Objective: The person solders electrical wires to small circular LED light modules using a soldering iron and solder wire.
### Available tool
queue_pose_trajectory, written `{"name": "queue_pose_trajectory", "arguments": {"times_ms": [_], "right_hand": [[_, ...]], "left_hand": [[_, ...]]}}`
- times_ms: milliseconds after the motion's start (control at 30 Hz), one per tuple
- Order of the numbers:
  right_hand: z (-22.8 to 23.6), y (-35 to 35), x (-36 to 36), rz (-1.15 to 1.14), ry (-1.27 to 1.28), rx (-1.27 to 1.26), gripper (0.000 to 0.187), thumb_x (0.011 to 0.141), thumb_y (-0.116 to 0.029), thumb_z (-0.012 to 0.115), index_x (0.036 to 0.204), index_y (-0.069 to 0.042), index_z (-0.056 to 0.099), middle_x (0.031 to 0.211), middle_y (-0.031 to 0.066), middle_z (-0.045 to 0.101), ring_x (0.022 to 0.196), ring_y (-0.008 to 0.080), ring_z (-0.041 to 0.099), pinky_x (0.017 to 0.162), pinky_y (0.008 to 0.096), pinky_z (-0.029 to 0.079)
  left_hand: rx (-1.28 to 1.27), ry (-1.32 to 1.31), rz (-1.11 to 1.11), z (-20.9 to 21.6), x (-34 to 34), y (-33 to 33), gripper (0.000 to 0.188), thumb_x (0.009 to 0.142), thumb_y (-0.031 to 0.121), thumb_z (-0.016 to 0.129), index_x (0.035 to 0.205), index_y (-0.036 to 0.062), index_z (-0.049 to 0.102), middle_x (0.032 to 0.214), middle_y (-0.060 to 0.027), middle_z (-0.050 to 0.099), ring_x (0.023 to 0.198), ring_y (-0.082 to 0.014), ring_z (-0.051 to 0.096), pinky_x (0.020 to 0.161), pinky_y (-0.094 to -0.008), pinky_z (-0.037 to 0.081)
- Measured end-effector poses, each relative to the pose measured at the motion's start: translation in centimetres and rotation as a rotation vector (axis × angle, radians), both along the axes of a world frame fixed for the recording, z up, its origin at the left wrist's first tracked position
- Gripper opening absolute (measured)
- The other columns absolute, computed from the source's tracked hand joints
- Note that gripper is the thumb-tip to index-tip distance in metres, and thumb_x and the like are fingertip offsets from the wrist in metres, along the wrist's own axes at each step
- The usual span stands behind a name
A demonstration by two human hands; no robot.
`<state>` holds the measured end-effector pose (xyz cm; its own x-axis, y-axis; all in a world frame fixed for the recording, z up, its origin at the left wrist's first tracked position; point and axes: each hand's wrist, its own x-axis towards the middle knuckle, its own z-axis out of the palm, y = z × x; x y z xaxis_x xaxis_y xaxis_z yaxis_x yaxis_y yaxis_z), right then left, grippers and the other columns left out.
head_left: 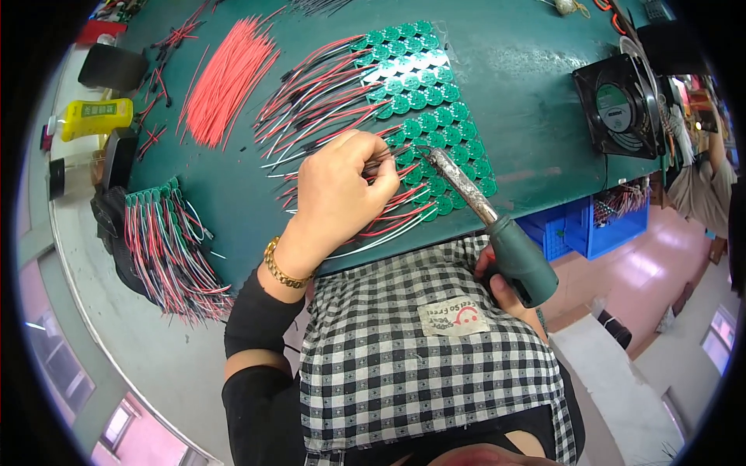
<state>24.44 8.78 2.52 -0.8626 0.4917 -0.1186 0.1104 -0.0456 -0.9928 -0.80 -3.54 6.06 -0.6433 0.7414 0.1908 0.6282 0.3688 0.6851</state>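
My left hand point(342, 179) is closed in a pinch on a thin dark wire, its end reaching a panel of small round green circuit boards point(430, 123). My right hand point(509, 293), partly hidden behind the handle, grips a soldering iron point(468, 186) with a dark green handle. The iron's tip points left and touches or hovers just over the panel, close to my left fingertips; I cannot tell which. Red, black and white wires point(326, 93) fan out leftward from the panel's left-hand boards, and several lie below my left hand.
A bundle of red wires point(231, 81) lies at the far left of the green table. Finished-looking wired boards point(167, 248) hang over the left edge beside a yellow bottle point(97, 119). At right stand a black fan point(618, 107) and, lower down, blue bins point(618, 233).
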Motion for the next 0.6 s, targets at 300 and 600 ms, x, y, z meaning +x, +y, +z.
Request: {"name": "queue_pose_trajectory", "arguments": {"times_ms": [300,600], "right_hand": [[0.5,0.4,-0.6,0.104,-0.016,0.073,0.023,0.076,-0.016,0.062,0.093,0.000,0.061,0.079,0.0091,0.062,0.071,0.0234,0.060,0.067,0.0318,0.048],[1.3,-0.4,-0.8,-0.021,0.006,-0.143,0.037,0.081,-0.032,0.061,0.098,0.001,0.055,0.081,0.0076,0.056,0.071,0.0157,0.056,0.064,0.0283,0.045]], "left_hand": [[0.024,0.034,-0.002,-0.3,-0.1,0.0,0.006,0.069,0.004,0.064,0.070,0.0046,0.058,0.066,-0.0060,0.059,0.054,-0.0177,0.059,0.048,-0.0287,0.046],[0.011,0.042,-0.005,-0.3,0.0,-0.1,0.006,0.068,0.004,0.064,0.070,0.0047,0.058,0.065,-0.0057,0.058,0.054,-0.0176,0.059,0.048,-0.0287,0.046]]}}
